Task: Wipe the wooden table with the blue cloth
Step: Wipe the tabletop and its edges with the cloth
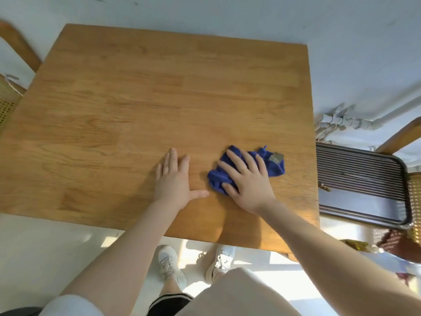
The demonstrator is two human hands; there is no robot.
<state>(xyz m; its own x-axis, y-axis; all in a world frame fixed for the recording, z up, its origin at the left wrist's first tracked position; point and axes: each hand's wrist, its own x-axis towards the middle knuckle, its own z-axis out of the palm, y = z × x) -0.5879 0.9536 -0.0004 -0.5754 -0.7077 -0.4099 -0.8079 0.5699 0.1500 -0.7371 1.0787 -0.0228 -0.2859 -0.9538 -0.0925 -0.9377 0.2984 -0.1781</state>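
The wooden table (148, 99) fills most of the view, its top bare apart from a crumpled blue cloth (274, 166) with a small grey tag, lying near the front right corner. My right hand (246, 181) presses flat on the cloth, fingers spread over it and thumb against its near edge. My left hand (174, 182) rests flat on the bare wood just left of the cloth, fingers apart, thumb pointing toward the cloth, holding nothing.
A dark ribbed metal tray (362, 185) lies on a cane-seated chair right of the table. Another wooden cane chair (11, 96) stands at the left. White pipes (341, 122) run along the wall at the right. My shoes (170, 265) show below the table's front edge.
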